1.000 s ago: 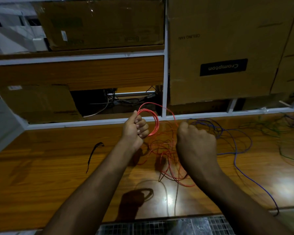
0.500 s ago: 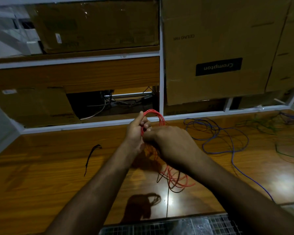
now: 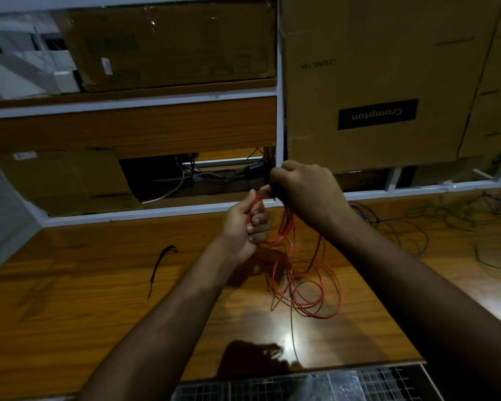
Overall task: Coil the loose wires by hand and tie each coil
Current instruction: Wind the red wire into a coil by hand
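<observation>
A thin red wire (image 3: 301,287) hangs in loose loops from both hands down onto the wooden table (image 3: 84,299). My left hand (image 3: 245,230) grips a bunch of red strands, fingers curled round them. Just above and to its right, my right hand (image 3: 304,192) pinches the same wire between thumb and fingers. The coil's upper part is hidden inside the two hands. A blue wire (image 3: 394,227) lies loose on the table to the right, and a green wire (image 3: 486,247) lies tangled at the far right.
A short black tie strip (image 3: 159,267) lies on the table left of my hands. Large cardboard boxes (image 3: 373,82) and white shelving (image 3: 133,105) stand behind the table. A wire mesh grid (image 3: 301,383) sits at the table's near edge.
My right hand rose from the table side to meet the left hand and now sits higher. The red loop above the left hand is gone; the strands now hang down.
</observation>
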The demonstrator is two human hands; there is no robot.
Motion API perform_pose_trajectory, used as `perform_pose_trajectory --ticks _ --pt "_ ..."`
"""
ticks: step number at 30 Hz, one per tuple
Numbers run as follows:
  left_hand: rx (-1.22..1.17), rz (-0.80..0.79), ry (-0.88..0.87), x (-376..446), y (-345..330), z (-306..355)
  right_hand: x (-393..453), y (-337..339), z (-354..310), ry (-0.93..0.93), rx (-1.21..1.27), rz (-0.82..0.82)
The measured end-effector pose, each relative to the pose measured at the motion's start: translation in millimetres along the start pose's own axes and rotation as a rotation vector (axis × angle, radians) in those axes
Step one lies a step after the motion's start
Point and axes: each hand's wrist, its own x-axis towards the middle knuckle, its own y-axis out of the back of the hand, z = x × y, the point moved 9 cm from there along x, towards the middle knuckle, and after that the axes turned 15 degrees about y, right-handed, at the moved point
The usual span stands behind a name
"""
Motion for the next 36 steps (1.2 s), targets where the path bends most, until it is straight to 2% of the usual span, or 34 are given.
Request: perform_pose_trajectory --ticks 4,7,9,11,13,15,16,19,21,23,26,29,33,36 --pt "0.044 -0.055 0.052 -2 -3 2 -3 -9 19 -0.04 -0.033 -0.039" --pt "0.064 -0.067 0.044 -5 -1 7 -12 -25 26 -0.054 0.083 -0.095" --pt "-0.012 -0.1 0.053 -10 6 10 -29 -45 43 -0.15 0.39 -0.203" --pt "-0.129 -0.127 0.029 -14 21 20 -63 -73 56 -0.339 0.958 -0.274" --pt "-0.21 -0.121 -0.024 -20 38 37 -100 -92 67 -0.538 1.443 -0.16" --pt "-0.228 -0.101 -0.065 -24 48 50 -134 -110 76 -0.7 1.687 -0.016" --pt "-0.228 -0.096 -0.071 -26 51 54 -149 -118 75 -0.775 1.735 0.004" --pt "-0.23 -0.08 -0.074 -25 50 56 -175 -141 55 -0.898 1.651 -0.075" --pt "-0.232 -0.049 -0.083 -20 50 54 -173 -144 37 -0.883 1.436 -0.119" --pt "-0.236 -0.01 -0.096 -14 49 52 -163 -135 20 -0.835 1.105 -0.133" --pt "-0.226 0.033 -0.105 -7 46 47 -137 -117 -17 -0.65 0.699 -0.286" --pt "-0.194 0.061 -0.112 -1 43 41 -108 -88 -59 -0.347 0.458 -0.388" --pt "-0.138 0.069 -0.102 4 37 31 -69 -36 -101 0.06 0.434 -0.248" --pt "-0.117 0.054 -0.063 7 34 21 -46 -10 -96 0.124 0.428 -0.176"
